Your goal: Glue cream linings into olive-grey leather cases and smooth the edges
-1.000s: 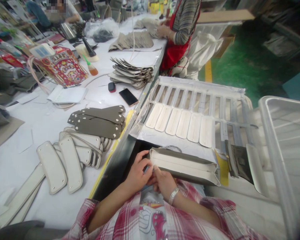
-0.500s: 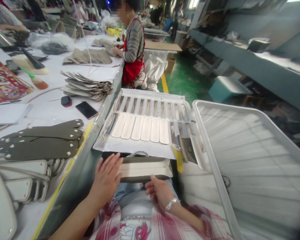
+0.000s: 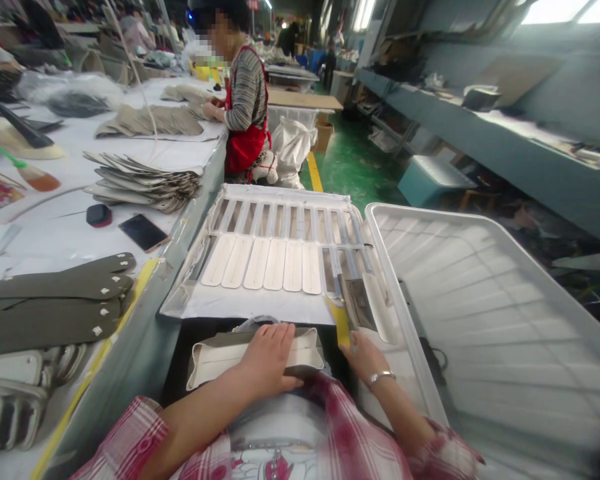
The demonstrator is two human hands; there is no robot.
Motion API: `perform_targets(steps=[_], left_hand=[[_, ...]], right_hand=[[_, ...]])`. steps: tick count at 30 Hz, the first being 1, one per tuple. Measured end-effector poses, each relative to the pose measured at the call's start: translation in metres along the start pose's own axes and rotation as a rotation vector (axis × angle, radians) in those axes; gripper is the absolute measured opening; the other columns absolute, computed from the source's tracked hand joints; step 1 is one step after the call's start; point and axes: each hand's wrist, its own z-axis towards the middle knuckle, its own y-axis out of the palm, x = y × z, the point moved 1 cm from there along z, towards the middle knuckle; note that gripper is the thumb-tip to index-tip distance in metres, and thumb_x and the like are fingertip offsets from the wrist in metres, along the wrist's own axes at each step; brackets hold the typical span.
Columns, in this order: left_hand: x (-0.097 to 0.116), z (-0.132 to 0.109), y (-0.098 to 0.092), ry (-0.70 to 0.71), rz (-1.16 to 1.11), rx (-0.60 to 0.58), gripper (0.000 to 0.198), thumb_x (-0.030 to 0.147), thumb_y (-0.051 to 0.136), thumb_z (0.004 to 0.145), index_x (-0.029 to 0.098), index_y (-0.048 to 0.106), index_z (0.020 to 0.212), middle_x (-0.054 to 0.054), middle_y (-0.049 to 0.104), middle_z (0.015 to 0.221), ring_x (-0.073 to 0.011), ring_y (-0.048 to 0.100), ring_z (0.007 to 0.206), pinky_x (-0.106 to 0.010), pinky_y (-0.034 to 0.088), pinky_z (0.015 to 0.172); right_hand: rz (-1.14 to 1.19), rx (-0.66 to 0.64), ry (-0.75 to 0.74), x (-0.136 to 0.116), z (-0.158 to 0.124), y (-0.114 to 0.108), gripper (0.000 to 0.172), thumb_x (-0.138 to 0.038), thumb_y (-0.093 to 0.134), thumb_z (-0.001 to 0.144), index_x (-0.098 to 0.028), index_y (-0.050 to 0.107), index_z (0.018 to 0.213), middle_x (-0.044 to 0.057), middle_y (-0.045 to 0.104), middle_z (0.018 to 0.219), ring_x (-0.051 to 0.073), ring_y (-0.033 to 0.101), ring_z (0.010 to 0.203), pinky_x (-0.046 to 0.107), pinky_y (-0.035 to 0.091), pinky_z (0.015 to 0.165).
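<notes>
A bag piece [image 3: 217, 367], dark outside with a cream lining, lies across my lap. My left hand [image 3: 267, 357] rests palm down over its right half, fingers stretched out and nearly together, covering part of the lining. At the front right corner of the white board, a yellow flat strip [image 3: 339, 321] hangs over the edge. My right hand [image 3: 364, 357] is at its lower end with the fingers curled closed on it. Several cream rounded strips [image 3: 264, 263] lie in a row on the board [image 3: 275, 303], beside a dark flat piece [image 3: 356, 301].
A large white plastic bin [image 3: 410, 307] stands to the right. On the left table are dark green cut pieces [image 3: 50, 313], a phone [image 3: 143, 232] and a stack of grey pieces [image 3: 145, 183]. A co-worker in a red apron [image 3: 247, 143] works further along the table.
My left hand has slid right across the bag piece. The right hand has left the piece's front edge and moved right to the yellow strip. The view has turned slightly right.
</notes>
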Motion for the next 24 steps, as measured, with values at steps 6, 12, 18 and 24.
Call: perform_targets(steps=[6,12,18,24], left_hand=[[0.005,0.008,-0.011,-0.020,-0.013,-0.051,0.094,0.067,0.059,0.063,0.006,0.038,0.131,-0.018,0.049,0.126,-0.0314,0.044,0.112,-0.045,0.032,0.099],[0.003,0.019,-0.019,-0.017,-0.012,-0.206,0.102,0.074,0.057,0.061,0.008,0.034,0.135,-0.018,0.047,0.129,-0.0337,0.046,0.111,-0.047,0.036,0.096],[-0.001,0.026,-0.031,0.003,-0.055,-0.328,0.087,0.058,0.059,0.072,0.013,0.028,0.139,-0.016,0.040,0.137,-0.0312,0.043,0.121,-0.046,0.036,0.097],[-0.010,0.024,-0.031,0.034,-0.117,-0.308,0.080,0.051,0.060,0.075,0.018,0.028,0.139,-0.014,0.038,0.139,-0.0308,0.042,0.123,-0.046,0.038,0.096]], right_hand=[[-0.145,-0.007,0.071,-0.016,0.073,0.025,0.065,-0.021,0.060,0.078,-0.007,0.030,0.135,0.025,0.050,0.119,0.033,0.053,0.108,0.042,0.041,0.088],[-0.189,-0.024,0.060,-0.018,0.086,0.026,0.063,-0.026,0.065,0.075,-0.007,0.038,0.129,0.021,0.058,0.109,0.032,0.057,0.101,0.045,0.044,0.083],[-0.142,-0.005,0.024,-0.014,0.076,0.042,0.064,-0.016,0.063,0.074,-0.006,0.037,0.132,0.026,0.061,0.096,0.036,0.060,0.092,0.049,0.043,0.075],[-0.103,0.107,0.022,-0.020,0.069,0.037,0.041,-0.007,0.027,0.087,-0.004,0.045,0.124,0.028,0.058,0.096,0.036,0.059,0.092,0.058,0.040,0.072]])
